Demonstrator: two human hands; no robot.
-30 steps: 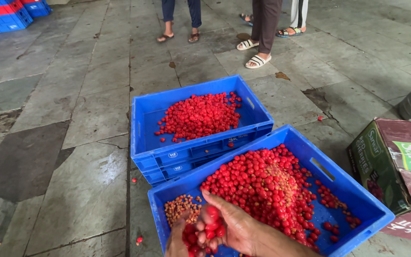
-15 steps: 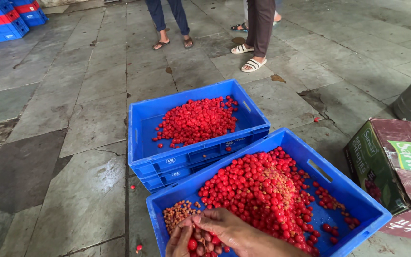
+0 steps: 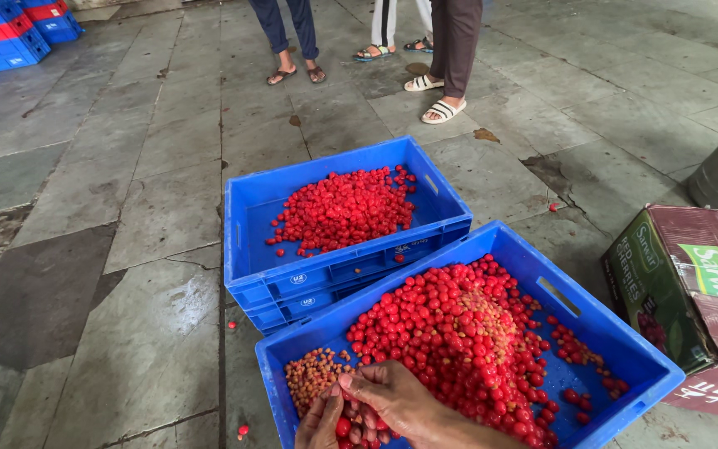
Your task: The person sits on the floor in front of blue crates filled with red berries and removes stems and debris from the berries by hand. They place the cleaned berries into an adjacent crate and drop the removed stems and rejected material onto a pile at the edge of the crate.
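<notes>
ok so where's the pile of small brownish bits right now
In the head view, the brownish pile lies in the near crate's left corner, beside the red cherries, just above both hands, left and right.

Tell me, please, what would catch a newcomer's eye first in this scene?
The heap of red cherries filling the near blue crate stands out first, with both hands picking among them at its front corner. Just behind sits a second blue crate with a smaller red pile.

Right of my hands [image 3: 376, 407] I see one carton [image 3: 691, 299] on the floor: boxy, maroon, with green panels and a green label [image 3: 712, 270].
</notes>
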